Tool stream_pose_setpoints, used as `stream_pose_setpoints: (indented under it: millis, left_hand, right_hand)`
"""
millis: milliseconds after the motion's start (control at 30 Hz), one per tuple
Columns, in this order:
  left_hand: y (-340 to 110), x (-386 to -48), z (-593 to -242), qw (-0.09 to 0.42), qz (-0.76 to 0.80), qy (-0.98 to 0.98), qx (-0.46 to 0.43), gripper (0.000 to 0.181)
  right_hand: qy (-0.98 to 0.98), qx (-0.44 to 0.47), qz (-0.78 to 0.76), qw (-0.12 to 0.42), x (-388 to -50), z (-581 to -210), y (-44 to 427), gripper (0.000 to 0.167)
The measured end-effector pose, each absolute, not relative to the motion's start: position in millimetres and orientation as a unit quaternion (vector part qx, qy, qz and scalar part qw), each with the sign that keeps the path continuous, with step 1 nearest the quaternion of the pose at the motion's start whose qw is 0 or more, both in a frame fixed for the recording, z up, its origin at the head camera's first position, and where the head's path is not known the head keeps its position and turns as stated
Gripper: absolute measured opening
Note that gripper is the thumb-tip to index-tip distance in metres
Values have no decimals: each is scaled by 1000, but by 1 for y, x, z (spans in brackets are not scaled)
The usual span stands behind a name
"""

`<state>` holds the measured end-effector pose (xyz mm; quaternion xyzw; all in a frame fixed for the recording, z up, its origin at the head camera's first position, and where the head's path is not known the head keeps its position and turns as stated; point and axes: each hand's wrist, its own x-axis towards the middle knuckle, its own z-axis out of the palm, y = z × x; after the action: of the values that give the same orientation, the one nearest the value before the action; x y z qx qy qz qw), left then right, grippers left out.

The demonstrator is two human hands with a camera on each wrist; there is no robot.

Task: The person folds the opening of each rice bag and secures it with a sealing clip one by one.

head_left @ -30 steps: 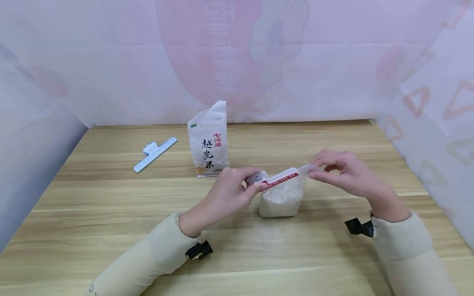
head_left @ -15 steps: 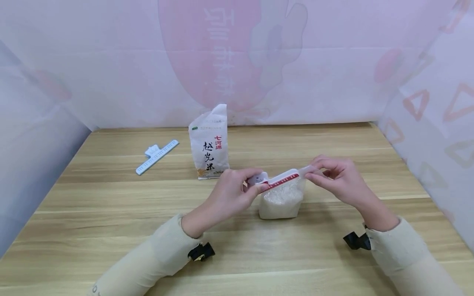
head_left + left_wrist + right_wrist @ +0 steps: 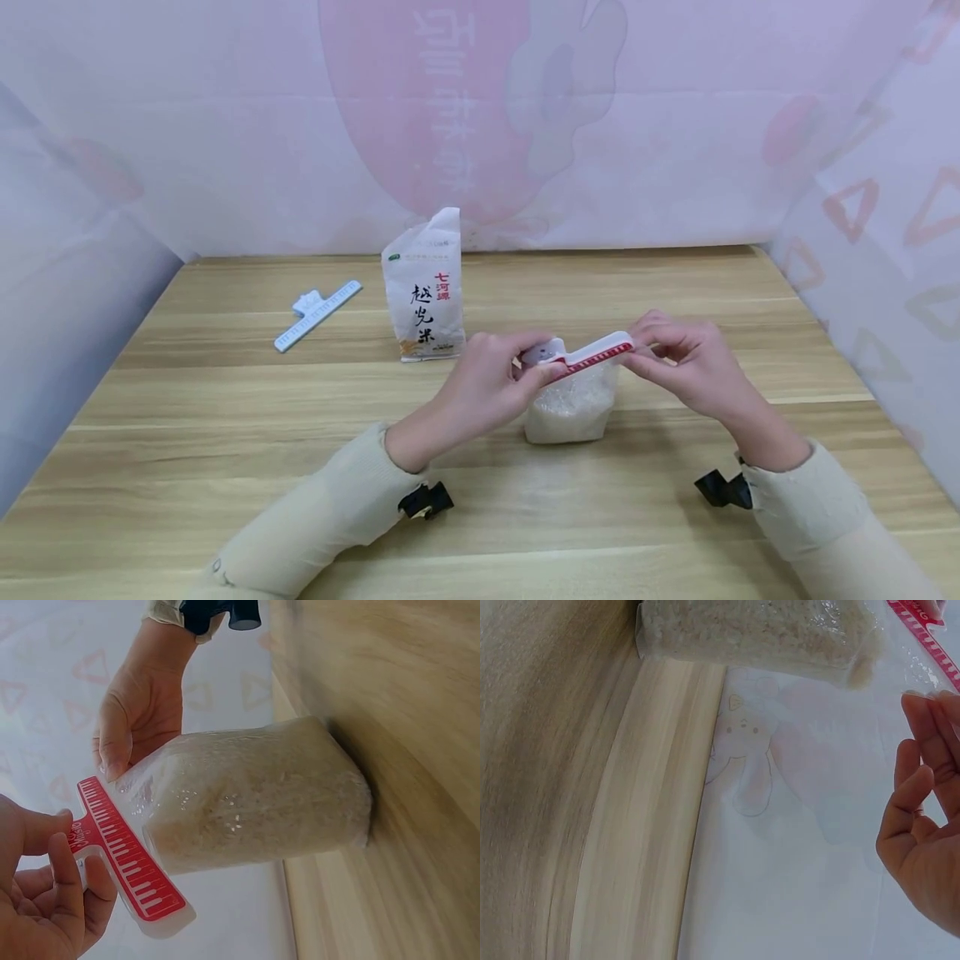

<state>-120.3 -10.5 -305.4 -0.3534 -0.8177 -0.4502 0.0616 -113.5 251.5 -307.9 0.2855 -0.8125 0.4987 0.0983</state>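
Note:
A clear plastic bag of rice [image 3: 570, 414] stands on the wooden table in front of me. My left hand [image 3: 491, 379] pinches the handle of a red and white sealing clip [image 3: 597, 355], whose long bar lies across the bag's top. In the left wrist view the clip's red face [image 3: 127, 847] carries a piano-key print. With thumb and fingers, my right hand [image 3: 686, 367] pinches the corner of the bag's top, at the clip's far end. Fingertips of the right hand [image 3: 930, 825] meet the thin film in the right wrist view. Whether the clip's jaws bite the film is hard to see.
Behind and left of the bag stands a white paper rice packet [image 3: 423, 292] with dark and red lettering. A light blue clip [image 3: 318, 317] lies farther left on the table [image 3: 225, 467]. Printed cloth walls [image 3: 675, 167] enclose the back and sides.
My left hand has moved right with the red and white clip, whose end now reaches the right hand's fingers. The right hand shifted slightly left earlier and still pinches the bag's corner.

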Motion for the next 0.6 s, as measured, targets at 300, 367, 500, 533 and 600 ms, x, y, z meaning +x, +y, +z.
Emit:
stream_pose_setpoints:
  millis: [300, 367, 500, 533, 600]
  left_hand:
    - [-4, -121, -300, 66, -444, -820, -354, 14]
    - [-4, -121, -300, 66, -444, -821, -353, 14]
    - [-3, -122, -300, 64, -446, -821, -351, 15]
    - [-3, -122, -299, 64, -446, -820, -352, 15]
    - [-2, -123, -298, 64, -446, -819, -355, 16]
  right_hand:
    - [-813, 286, 498, 97, -113, -307, 253, 13]
    - [-814, 283, 497, 98, -113, -307, 252, 14]
    - [-816, 279, 496, 98, -113, -306, 252, 16]
    - [-816, 278, 498, 97, -113, -306, 251, 16]
    - [-813, 281, 501, 95, -113, -306, 250, 16]
